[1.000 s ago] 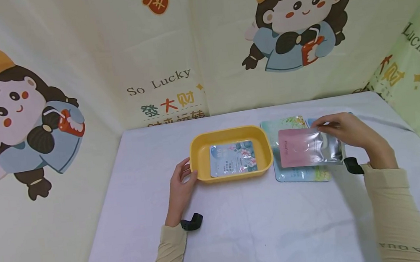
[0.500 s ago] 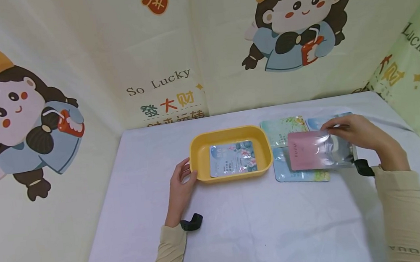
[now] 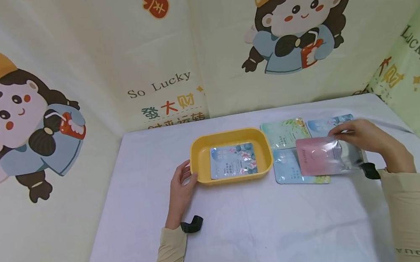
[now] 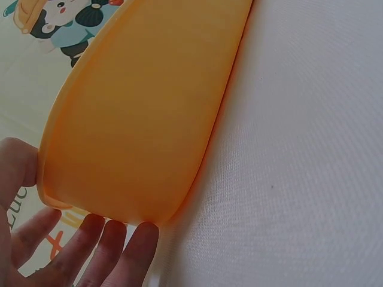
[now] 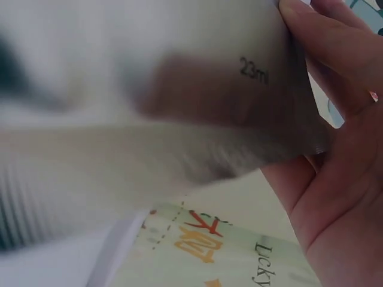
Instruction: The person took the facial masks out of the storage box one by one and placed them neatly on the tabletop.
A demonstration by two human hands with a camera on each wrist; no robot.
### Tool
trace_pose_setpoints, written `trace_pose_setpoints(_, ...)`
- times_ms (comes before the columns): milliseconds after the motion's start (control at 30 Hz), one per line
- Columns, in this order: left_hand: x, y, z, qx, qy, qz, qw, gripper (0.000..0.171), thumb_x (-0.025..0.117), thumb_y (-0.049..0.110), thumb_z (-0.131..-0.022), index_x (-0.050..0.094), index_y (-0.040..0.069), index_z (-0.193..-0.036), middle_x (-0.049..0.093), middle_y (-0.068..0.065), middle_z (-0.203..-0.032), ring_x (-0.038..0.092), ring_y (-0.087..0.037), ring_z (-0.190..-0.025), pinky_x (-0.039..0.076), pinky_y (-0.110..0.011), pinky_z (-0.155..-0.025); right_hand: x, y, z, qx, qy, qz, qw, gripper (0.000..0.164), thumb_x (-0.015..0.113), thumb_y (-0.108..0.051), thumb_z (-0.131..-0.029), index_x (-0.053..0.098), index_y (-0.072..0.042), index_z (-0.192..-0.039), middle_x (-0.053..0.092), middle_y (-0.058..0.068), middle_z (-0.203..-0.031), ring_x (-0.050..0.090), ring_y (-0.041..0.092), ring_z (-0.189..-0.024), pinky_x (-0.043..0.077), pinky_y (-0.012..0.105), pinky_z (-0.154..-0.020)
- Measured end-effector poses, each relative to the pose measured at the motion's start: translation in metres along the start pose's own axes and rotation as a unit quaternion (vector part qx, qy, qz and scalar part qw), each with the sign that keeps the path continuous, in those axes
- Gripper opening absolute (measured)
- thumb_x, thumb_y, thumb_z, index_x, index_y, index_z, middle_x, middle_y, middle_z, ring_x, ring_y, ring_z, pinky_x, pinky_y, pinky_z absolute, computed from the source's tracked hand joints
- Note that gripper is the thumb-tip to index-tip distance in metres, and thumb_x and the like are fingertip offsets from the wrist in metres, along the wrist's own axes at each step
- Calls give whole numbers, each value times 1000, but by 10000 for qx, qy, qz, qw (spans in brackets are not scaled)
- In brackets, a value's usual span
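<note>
My left hand (image 3: 182, 184) holds the left end of a yellow plastic tray (image 3: 233, 179), thumb at its front corner. The left wrist view shows the fingertips (image 4: 143, 236) against the tray's outer wall (image 4: 137, 119). A pale blue floral sheet mask packet (image 3: 228, 161) lies flat inside the tray. My right hand (image 3: 366, 137) pinches the far edge of a pink and silver sheet mask packet (image 3: 316, 156), which hangs tilted over other packets. Its silver back (image 5: 209, 89), printed 23ml, fills much of the right wrist view.
Right of the tray lie a green packet (image 3: 284, 133), a light blue packet (image 3: 287, 168) partly covered by the pink one, and a blue packet (image 3: 329, 124) behind my right hand. White cloth (image 3: 250, 232) covers the table; printed fabric (image 3: 229, 91) hangs behind it.
My right hand has moved right and slightly nearer with the pink and silver packet, uncovering more of the green and light blue packets. The left hand and tray stay put.
</note>
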State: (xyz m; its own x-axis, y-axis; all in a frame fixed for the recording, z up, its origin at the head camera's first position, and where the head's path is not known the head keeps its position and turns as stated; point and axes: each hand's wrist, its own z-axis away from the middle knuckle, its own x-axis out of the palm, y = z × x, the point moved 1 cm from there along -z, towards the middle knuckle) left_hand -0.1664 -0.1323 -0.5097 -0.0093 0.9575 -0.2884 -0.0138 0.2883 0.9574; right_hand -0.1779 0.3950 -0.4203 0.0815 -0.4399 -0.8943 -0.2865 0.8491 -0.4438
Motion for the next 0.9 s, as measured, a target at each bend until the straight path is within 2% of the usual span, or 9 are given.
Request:
trace_pose_setpoints(267,-1,0,0,-38,-7,2,10000,47,66,22,-96,50,26,-141,56,-4,-135,57,-20,-122,52,-35,-101,2,13,4,18,-22,151,9999,17,72,-2,-86,78,-10,-100,75,9,-97,54,-15,-89,43,3,-70)
trace_pose_setpoints(500,-1,-1,1,18,-21,56,10000,48,66,21,-96,50,26,-141,57,-4,-133,58,-20,-121,52,-33,-100,3,23,5,320,-146,352,9988,15,73,-6,-88,78,-11,-100,74,10,-101,54,-8,-89,46,11,-71)
trace_pose_setpoints(733,-1,-1,1,9,-29,73,10000,47,66,22,-96,50,26,-141,57,-4,-134,57,-20,-122,53,-32,-99,2,29,7,499,-260,120,9983,16,70,-1,-88,77,-6,-101,71,20,-107,41,-20,-89,46,11,-69)
trace_pose_setpoints(767,-2,-1,1,20,-38,90,10000,47,66,21,-96,50,26,-141,57,-4,-134,58,-20,-122,53,-32,-99,2,30,7,489,-231,166,9984,17,70,0,-87,77,-6,-101,71,20,-107,43,-19,-89,46,11,-69)
trace_pose_setpoints(833,-2,5,2,-77,-72,96,9999,48,65,20,-97,50,23,-142,56,-6,-136,57,-21,-123,52,-33,-100,2,32,8,551,-267,179,9980,17,69,2,-87,77,-4,-101,70,24,-109,56,-5,-92,44,10,-69)
trace_pose_setpoints(867,-2,4,2,-98,-84,104,9999,49,65,21,-97,49,23,-142,56,-7,-136,57,-21,-123,52,-34,-101,2,34,8,535,-229,231,9980,17,70,2,-86,77,-5,-100,70,24,-108,57,-4,-93,43,9,-69)
trace_pose_setpoints(900,-2,5,2,-91,-87,112,9999,49,66,22,-96,49,23,-143,56,-7,-137,57,-22,-123,52,-35,-101,2,35,9,571,-260,236,9978,17,69,2,-87,77,-3,-101,70,26,-108,62,7,-95,48,14,-73)
